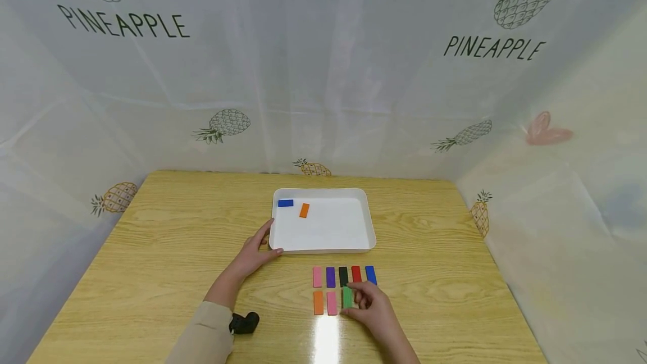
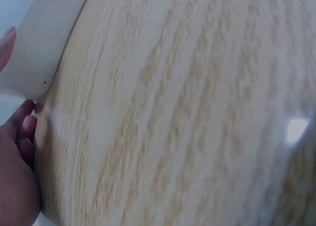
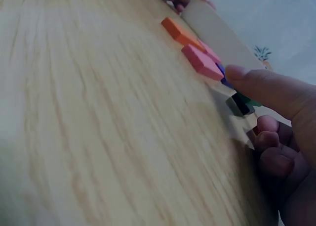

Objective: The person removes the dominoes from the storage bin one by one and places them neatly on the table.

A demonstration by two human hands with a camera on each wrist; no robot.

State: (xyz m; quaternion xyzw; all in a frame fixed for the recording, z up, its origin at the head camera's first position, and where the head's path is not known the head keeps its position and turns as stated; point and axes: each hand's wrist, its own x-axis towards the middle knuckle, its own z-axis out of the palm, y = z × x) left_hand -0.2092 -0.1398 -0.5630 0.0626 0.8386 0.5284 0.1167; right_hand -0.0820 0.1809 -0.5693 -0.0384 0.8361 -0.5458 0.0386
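My right hand (image 1: 371,308) pinches a small green block (image 1: 347,297) between thumb and fingertips, at the right end of the nearer row of blocks. Left of it lie a pink block (image 1: 331,303) and an orange block (image 1: 318,303). Just beyond are a second pink block (image 1: 317,277), a purple one (image 1: 331,277), a black one (image 1: 343,276), a red one (image 1: 356,274) and a blue one (image 1: 371,274). With thumb and fingers spread around its near left corner, my left hand (image 1: 255,254) touches a white tray (image 1: 323,251).
Inside the tray, a blue block (image 1: 285,203) lies near the far left corner and an orange block (image 1: 304,210) lies tilted beside it. A black device (image 1: 245,323) is strapped at the left wrist. Pineapple-printed sheeting (image 1: 323,72) encloses the wooden table (image 1: 429,274) at the back and sides.
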